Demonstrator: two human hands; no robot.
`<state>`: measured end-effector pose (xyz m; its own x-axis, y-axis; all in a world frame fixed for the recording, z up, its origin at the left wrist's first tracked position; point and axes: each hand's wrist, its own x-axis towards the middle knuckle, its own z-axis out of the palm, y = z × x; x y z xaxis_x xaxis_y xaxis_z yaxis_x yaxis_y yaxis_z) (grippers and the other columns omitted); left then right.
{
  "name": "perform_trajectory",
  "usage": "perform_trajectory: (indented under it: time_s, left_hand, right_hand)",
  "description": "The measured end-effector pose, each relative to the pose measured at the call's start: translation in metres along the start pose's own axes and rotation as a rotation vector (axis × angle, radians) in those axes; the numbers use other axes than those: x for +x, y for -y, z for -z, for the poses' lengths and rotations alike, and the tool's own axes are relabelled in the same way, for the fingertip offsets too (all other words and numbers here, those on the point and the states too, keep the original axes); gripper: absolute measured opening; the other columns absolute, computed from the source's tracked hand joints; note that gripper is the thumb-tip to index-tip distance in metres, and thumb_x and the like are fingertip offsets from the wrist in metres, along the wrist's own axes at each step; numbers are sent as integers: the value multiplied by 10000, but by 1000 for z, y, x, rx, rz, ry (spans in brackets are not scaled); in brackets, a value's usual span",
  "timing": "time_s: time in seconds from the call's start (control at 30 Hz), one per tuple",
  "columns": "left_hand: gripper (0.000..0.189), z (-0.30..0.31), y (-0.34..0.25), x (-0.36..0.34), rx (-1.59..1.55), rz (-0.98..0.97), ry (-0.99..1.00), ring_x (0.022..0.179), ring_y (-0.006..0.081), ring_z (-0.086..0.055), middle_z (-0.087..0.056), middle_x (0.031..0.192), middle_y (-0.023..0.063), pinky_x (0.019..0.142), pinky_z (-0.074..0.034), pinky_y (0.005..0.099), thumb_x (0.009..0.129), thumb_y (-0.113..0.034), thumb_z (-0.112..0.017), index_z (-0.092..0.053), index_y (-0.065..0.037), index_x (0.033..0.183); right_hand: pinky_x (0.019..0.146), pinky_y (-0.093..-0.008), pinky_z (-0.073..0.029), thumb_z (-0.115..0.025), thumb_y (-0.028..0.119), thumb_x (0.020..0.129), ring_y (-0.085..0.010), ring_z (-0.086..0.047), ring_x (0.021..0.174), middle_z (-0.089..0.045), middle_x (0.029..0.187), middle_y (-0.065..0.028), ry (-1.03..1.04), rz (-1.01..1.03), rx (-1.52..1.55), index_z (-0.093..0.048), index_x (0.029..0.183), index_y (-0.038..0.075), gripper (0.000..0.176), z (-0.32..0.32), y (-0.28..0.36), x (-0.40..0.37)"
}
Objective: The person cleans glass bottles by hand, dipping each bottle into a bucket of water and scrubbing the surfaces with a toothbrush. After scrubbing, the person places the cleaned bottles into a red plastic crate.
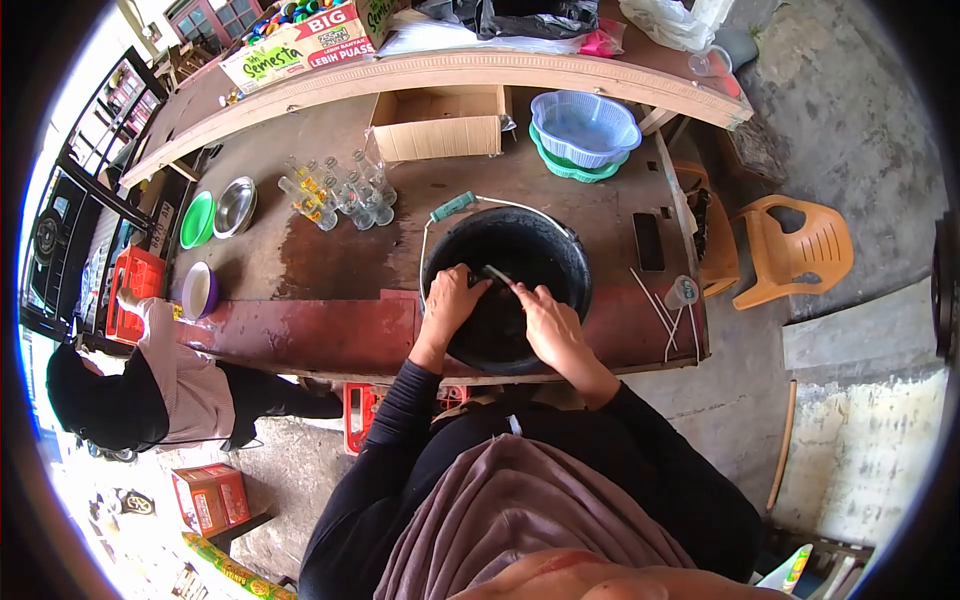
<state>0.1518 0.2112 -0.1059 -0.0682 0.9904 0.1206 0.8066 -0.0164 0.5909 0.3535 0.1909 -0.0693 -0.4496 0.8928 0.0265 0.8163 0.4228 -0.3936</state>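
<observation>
As I log the head view, the black bucket (507,352) stands on the table (345,275); over its opening, the right hand (552,325) grips a thin tool (497,273), the left hand (452,305) curls, hold unclear. Phone (649,242) right of bucket.

The brown tabletop (400,255) had a reddish strip along its near edge and a dark, wet-looking patch (325,262) left of the black bucket (575,320). Behind that patch stood a cluster of clear glass bottles (355,205), some partly yellow. Farther left sat a green bowl (198,220), a metal bowl (236,207) and a purple bowl (201,290). An open cardboard box (436,138) and a green basket (575,168), with a blue basket (585,130) nested inside, stood toward the back. At right lay a dark, flat rectangular object (648,241), with thin pale sticks (655,312) near a clear cup (682,292).
</observation>
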Motion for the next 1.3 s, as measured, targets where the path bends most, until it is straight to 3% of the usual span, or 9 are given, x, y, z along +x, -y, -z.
perform_trajectory:
  time_s: [0.1, 0.2, 0.4, 0.63, 0.7, 0.73, 0.87, 1.17, 1.3]
  left_hand:
    - [327, -5, 8, 3, -74, 16, -89, 793, 345, -672, -673, 855, 196, 706, -521, 427, 725, -185, -814, -661, 6, 942]
    - [331, -8, 13, 1, -124, -153, -177, 756, 352, -672, -674, 800, 196, 680, -521, 430, 772, -261, -789, -660, 3, 923]
    - [332, 7, 1, 8, -134, -11, -104, 737, 307, -673, -665, 795, 181, 659, -504, 387, 782, -250, -790, -642, 19, 909]
    - [344, 40, -15, 20, -396, -93, -274, 638, 233, -575, -570, 753, 130, 610, -470, 367, 844, -242, -749, -628, 44, 993]
    - [341, 46, -15, 31, -327, -405, -435, 614, 253, -572, -517, 698, 115, 576, -453, 357, 835, -275, -758, -625, 29, 912]
    - [364, 45, -11, 33, -447, -391, -332, 712, 225, -646, -620, 802, 133, 657, -502, 326, 890, -252, -716, -614, 42, 1078]
    - [374, 53, -15, 41, -497, -242, -4, 745, 216, -682, -685, 870, 147, 690, -522, 339, 929, -282, -676, -584, 35, 1104]
    - [345, 38, -9, 56, -610, -171, -132, 747, 141, -651, -684, 839, 121, 686, -513, 323, 960, -254, -641, -566, 32, 1137]
    - [302, 48, -14, 51, -651, -119, -243, 710, 121, -601, -664, 807, 103, 664, -496, 309, 964, -204, -629, -555, 37, 1129]
  right_hand:
    - [654, -466, -546, -504, 58, 903, -381, -660, 755, -594, 1018, -184, 102, -185, -96, -528, 1308, 66, 405, -5, -13, 10]
    - [655, -471, -543, -526, 48, 892, -391, -655, 753, -593, 1012, -177, -57, 57, 81, -531, 1303, 35, 412, -3, -3, 1]
    - [710, -473, -563, -475, 54, 911, -406, -676, 813, -614, 1017, -235, 190, -94, -176, -579, 1227, 2, 338, -24, -25, 16]
    - [792, -491, -523, -568, 83, 891, -405, -646, 914, -644, 1016, -183, 77, 14, 72, -652, 1201, 111, 322, -2, -22, 9]
    - [798, -491, -515, -574, 90, 897, -405, -639, 931, -647, 1016, -178, 176, 13, -9, -667, 1183, 118, 303, 0, -26, 10]
    - [801, -489, -514, -570, 90, 901, -407, -636, 934, -645, 1021, -181, 120, -14, 2, -661, 1192, 118, 306, 2, -22, 10]
    - [795, -490, -511, -565, 93, 909, -409, -632, 933, -645, 1036, -169, -3, 9, 38, -645, 1223, 136, 327, 12, -15, 18]
    - [804, -492, -518, -551, 95, 912, -403, -641, 940, -642, 1073, -175, -123, 52, 165, -624, 1247, 128, 344, 3, -32, 21]
    - [795, -496, -521, -551, 96, 917, -412, -640, 943, -634, 1087, -181, 54, -46, -51, -607, 1265, 120, 353, 11, -30, 18]
